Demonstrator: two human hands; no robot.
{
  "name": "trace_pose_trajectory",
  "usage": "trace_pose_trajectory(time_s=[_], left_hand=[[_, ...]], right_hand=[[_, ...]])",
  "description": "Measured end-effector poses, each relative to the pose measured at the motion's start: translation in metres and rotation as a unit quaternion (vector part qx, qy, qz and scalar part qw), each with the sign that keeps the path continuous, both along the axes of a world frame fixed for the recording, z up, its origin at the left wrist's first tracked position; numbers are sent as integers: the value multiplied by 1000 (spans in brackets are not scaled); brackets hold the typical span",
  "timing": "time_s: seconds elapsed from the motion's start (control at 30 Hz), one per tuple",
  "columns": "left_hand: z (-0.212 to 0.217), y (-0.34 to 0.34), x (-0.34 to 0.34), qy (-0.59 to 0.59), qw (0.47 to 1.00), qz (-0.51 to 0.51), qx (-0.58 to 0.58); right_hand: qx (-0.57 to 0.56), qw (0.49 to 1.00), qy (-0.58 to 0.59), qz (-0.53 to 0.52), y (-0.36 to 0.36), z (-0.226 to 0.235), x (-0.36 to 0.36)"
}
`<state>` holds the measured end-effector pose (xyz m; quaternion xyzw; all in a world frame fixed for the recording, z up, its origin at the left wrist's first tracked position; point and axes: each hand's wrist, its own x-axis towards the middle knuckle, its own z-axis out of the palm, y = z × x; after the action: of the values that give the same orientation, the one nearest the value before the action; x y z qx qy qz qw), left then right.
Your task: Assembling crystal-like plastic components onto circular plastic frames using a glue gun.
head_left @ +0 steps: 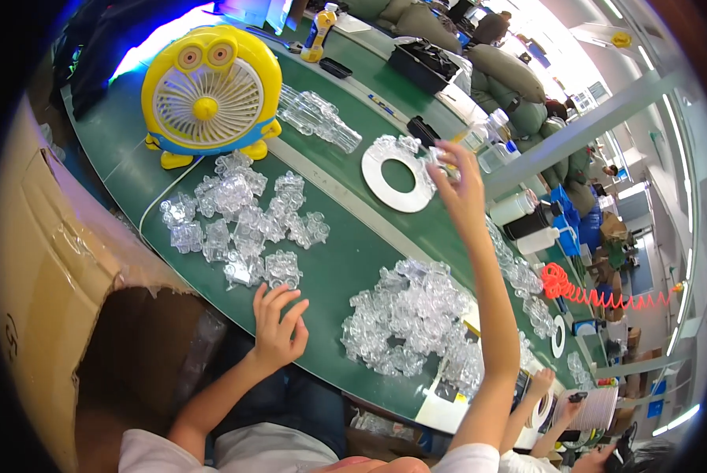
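We pinched a clear plastic piece (437, 160) in our right hand (462, 188), beside a white ring (375, 175). Our left hand (274, 329) had loosely spread fingers, just below similar scattered pieces (243, 214) on the green table (328, 276).

on the green counter (333, 264), toward my left, i have a yellow fan (204, 108) with big round eyes and blue trim, and a white cable (161, 195) curving beside it. past the fan i see a yellow bottle (318, 35) with a white cap and a black bin (420, 67). a cardboard box (61, 260) stands open at my left. off to my right, a red coiled hose (557, 282) stretches sideways, with grey-green sacks (505, 72) piled farther back.
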<state>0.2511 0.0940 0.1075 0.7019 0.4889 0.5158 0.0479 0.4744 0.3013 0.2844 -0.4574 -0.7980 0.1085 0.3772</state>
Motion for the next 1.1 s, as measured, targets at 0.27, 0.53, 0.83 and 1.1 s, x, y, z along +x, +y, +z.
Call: trace_pose_trajectory(time_s=[0.27, 0.53, 0.83, 1.1], left_hand=[[-2, 3, 2, 54, 998, 16, 28], [-4, 2, 9, 156, 986, 34, 35], [-6, 1, 17, 192, 979, 71, 17], [-8, 3, 18, 196, 978, 61, 23]], right_hand=[[40, 991, -64, -107, -250, -31, 77], [90, 975, -141, -143, -292, -71, 113], [65, 971, -183, -136, -318, -43, 132], [22, 975, -150, -160, -319, -66, 138]])
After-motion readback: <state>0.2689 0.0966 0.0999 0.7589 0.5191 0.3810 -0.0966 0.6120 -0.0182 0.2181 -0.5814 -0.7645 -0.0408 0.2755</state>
